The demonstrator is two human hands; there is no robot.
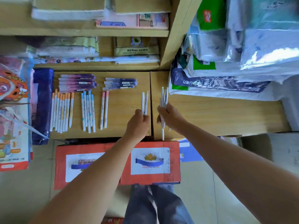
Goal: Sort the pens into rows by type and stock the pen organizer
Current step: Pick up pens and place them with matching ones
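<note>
Two slim white plastic pens (pixel 144 102) are pinched upright between the curled fingers and thumb of the left hand (pixel 139 122), just left of frame centre, above the light wooden shelf top (pixel 126 102). A bundle of matching white pens (pixel 163 97) is gripped in the closed fist of the right hand (pixel 168 117), just beside the left, with the tips sticking out above and below the fist.

Sorted groups are laid out on the wood in the left half of the frame. A row of white pens with orange caps (pixel 62 110) is set furthest left, followed by a row of white pens with light blue caps (pixel 88 110) and a pair of white pens with pink caps (pixel 104 109), all pointing up the frame. Above them, a stack of purple-and-pink pens (pixel 77 82) and a smaller stack of dark blue pens (pixel 120 84) are placed crosswise.

A dark blue plastic-wrapped pack (pixel 42 102) is seen at the shelf's left edge. A red cardboard box with white labels (pixel 150 162) is seen below the shelf, under both forearms. White-and-navy wrapped packages (pixel 218 84) are piled at the upper right.
</note>
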